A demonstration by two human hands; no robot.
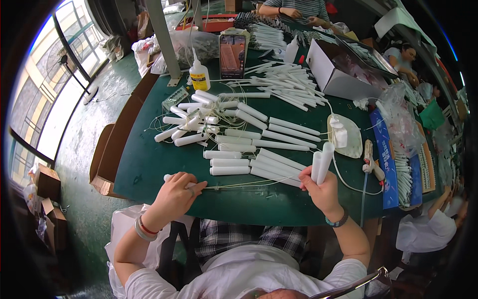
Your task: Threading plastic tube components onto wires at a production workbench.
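Note:
My right hand [322, 193] is closed around two white candle-like tubes [326, 160], held upright above the table's front right. My left hand [180, 195] is closed at the front left; a white tube end [167, 177] pokes out beyond its fingers, and the rest of that piece is hidden. Thin pale wires [244, 186] stretch between my two hands. Just beyond them, white tubes [230, 171] lie side by side in rows. Farther back, more tubes [191, 139] are heaped with tangled wires.
On the green table [149, 169] stand a glue bottle [199, 75] and a propped phone [233, 56]. Thin white sticks [294, 84] are piled behind. A glue gun [368, 158], white plug on a pad [343, 137] and blue box [386, 164] lie right. Across the table sits another person [294, 11].

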